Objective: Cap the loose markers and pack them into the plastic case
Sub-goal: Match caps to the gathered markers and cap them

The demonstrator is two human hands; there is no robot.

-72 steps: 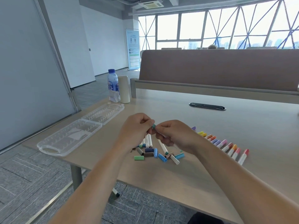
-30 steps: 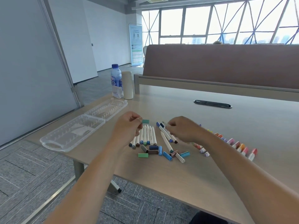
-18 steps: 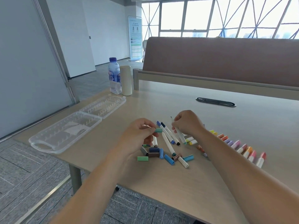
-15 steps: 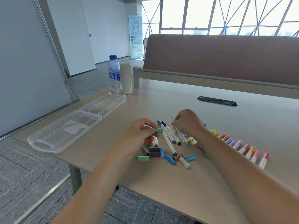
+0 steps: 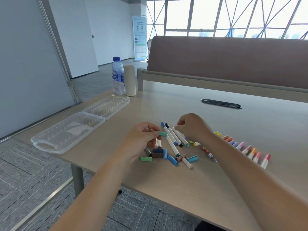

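**Capping step: teal cap in left hand, matching marker in right**

The teal cap (image 5: 163, 134) is pinched at the fingertips of the left hand (image 5: 141, 139) and pokes out at that hand's 3 o'clock, open end toward the right hand (image 5: 191, 125). It is held off the tabletop (image 5: 183, 189).

At 2 o'clock from the cap, the right hand is curled, and its fingertips pinch the far end of the teal-tipped marker (image 5: 180, 136). The marker's coloured tip points to 5 o'clock. We cannot tell whether that tip rests on the tabletop. Cap and tip are near but apart.

We judge this as mid-capping, with cap and marker each in a hand and not yet joined. The next move calls for lifting the marker, turning its tip toward the cap's open end, lining up the two axes and pushing until the cap seats.

Just at 9 o'clock of that marker lie a black-tipped marker (image 5: 173, 135) and a blue-tipped marker (image 5: 169, 134), both uncapped. Loose caps (image 5: 156, 155) sit at 6 o'clock of the left hand. A row of capped markers (image 5: 241, 145) runs off at 4 o'clock of the right hand.

The plastic case (image 5: 50, 135) lies open well off at 9 o'clock, and we see no markers in it, so packing has not started. A water bottle (image 5: 118, 75) stands at 11 o'clock.
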